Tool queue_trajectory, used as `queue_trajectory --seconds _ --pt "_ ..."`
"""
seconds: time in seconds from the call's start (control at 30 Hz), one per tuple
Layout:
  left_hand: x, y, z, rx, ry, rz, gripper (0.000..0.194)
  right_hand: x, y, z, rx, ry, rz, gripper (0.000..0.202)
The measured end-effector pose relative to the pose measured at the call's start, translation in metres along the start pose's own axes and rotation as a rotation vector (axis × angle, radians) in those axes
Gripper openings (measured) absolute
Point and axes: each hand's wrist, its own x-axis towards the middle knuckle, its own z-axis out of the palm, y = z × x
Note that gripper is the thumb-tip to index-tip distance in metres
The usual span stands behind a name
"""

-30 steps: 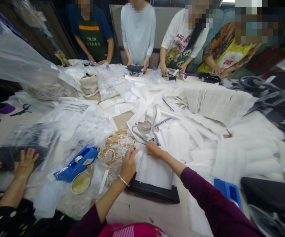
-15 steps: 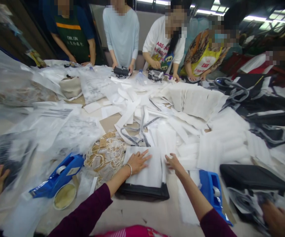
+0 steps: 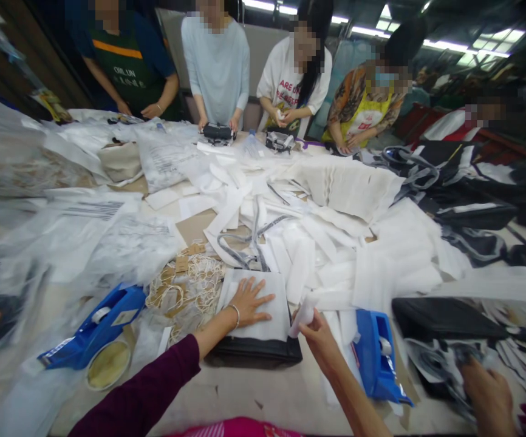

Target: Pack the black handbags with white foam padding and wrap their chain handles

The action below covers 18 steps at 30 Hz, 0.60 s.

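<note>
A black bag point(image 3: 254, 354) lies flat in front of me, with a white foam sheet point(image 3: 233, 284) spread over its upper face. My left hand point(image 3: 250, 306) rests open on that sheet, fingers spread. At the bag's right edge my right hand point(image 3: 316, 332) is closed on a strip of white foam point(image 3: 306, 308), pinched between thumb and fingers and standing up from the table. Beyond the bag's far edge lies a looped strap point(image 3: 257, 240) with grey wrapping. The bag's middle is hidden under the sheet and my left hand.
Blue tape dispensers stand at left point(image 3: 101, 325) and right point(image 3: 375, 355). A tape roll point(image 3: 108, 364) and tangled white strings point(image 3: 194, 279) lie left. Foam strips point(image 3: 331, 237) heap beyond. Co-workers line the far side; a co-worker's hand point(image 3: 488, 388) is by a black bag point(image 3: 447, 318) at right.
My right hand has come nearer and lower along the bag's right edge and now pinches a foam strip. My left hand stays flat on the sheet, fingers spread wider. The view has shifted slightly.
</note>
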Motion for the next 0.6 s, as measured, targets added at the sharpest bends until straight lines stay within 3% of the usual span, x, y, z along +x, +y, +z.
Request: queue_trajectory --seconds 0.17,0.27,0.33,0.43,0.6 --pt "-0.004 0.0 -0.003 0.008 -0.027 -0.001 0.076 0.029 0.022 0.002 -0.339 -0.137 -0.019 0.04" --pt "-0.006 -0.002 -0.004 -0.003 -0.013 -0.005 0.089 0.063 0.041 0.003 -0.781 -0.035 -0.069 0.057" --pt "-0.007 -0.004 -0.004 -0.016 -0.026 0.006 0.091 0.089 0.041 0.006 -0.968 0.037 -0.161 0.063" --pt "-0.009 -0.008 -0.004 -0.04 -0.039 0.017 0.083 0.14 0.014 0.024 -0.919 0.05 -0.319 0.052" --pt "-0.008 -0.019 0.005 -0.079 -0.027 0.026 0.084 0.245 -0.061 0.089 -0.739 0.092 -0.242 0.034"
